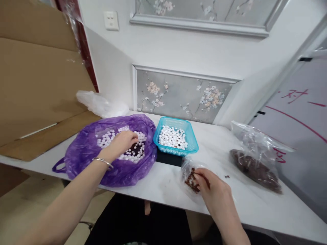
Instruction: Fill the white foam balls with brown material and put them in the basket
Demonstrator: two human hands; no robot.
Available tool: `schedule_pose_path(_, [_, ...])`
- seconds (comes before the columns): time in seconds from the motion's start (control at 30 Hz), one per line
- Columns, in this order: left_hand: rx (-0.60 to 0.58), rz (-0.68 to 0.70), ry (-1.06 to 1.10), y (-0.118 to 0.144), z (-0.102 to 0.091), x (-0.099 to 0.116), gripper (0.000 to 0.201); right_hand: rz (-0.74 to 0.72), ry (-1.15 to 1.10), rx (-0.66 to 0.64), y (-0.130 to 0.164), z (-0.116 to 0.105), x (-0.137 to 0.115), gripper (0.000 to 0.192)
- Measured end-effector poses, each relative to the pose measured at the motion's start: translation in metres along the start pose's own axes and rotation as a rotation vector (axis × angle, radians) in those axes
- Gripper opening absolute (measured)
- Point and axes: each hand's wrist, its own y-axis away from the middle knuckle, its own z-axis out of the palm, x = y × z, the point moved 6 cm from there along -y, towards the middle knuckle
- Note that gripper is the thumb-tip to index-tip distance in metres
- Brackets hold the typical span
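Left hand: left hand (pixel 124 140) reaches into the purple bag (pixel 84 154), fingers curled down among the white beads (pixel 133 154); whether it grips any cannot be told. A bangle (pixel 103 162) sits on the wrist.
Right hand: right hand (pixel 213 190) rests on the table, fingertips pinched into the small clear bag (pixel 190 173) of dark brown pieces; what it actually holds between them cannot be made out.
Purple bag: lies open on the left part of the table (pixel 255 204), its near side bulging over the front edge, its right side touching the blue basket (pixel 190 143).
Blue basket: stands on a dark block near the middle, partly filled with white beads, with a little bare rim showing all round.
Small clear bag: just in front of the basket, near the table's front edge.
Large clear bag: large clear bag (pixel 255 163) of brown pieces lies at the right, well apart from the right hand, with bare tabletop between them.
Back edge: a crumpled white bag (pixel 102 103) lies against the wall, beside the cardboard (pixel 38 88) on the left.
Open room: bare white surface runs right of the right hand and along the front edge.
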Motion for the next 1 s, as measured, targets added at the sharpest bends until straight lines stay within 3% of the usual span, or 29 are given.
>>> schedule_pose_path(0.2, [0.17, 0.05, 0.222, 0.005, -0.012, 0.025, 0.024, 0.078, -0.098, 0.012, 0.002, 0.0, 0.005, 0.03])
schedule_pose_path(0.4, [0.193, -0.036, 0.537, 0.01, -0.003, 0.02, 0.026, 0.061, -0.171, 0.039, 0.004, -0.006, 0.004, 0.028])
schedule_pose_path(0.5, [0.129, -0.043, 0.743, 0.024, 0.002, 0.033, 0.037, 0.089, -0.196, 0.059, 0.007, -0.007, 0.006, 0.023])
schedule_pose_path(0.6, [0.017, -0.051, 1.049, 0.042, 0.012, 0.065, 0.036, 0.13, -0.377, 0.059, 0.011, -0.006, 0.006, 0.02])
schedule_pose_path(0.73, [-0.331, -0.136, 1.675, 0.063, 0.043, 0.125, 0.022, 0.129, -0.652, 0.028, 0.015, -0.006, -0.002, 0.019])
schedule_pose_path(0.83, [-0.515, -0.178, 1.833, 0.072, 0.063, 0.161, 0.019, 0.123, -0.69, 0.013, 0.018, -0.01, -0.004, 0.019])
schedule_pose_path(1.0, [-0.55, -0.271, 1.945, 0.074, 0.079, 0.176, 0.024, 0.103, -0.94, -0.048, 0.024, -0.007, -0.005, 0.009])
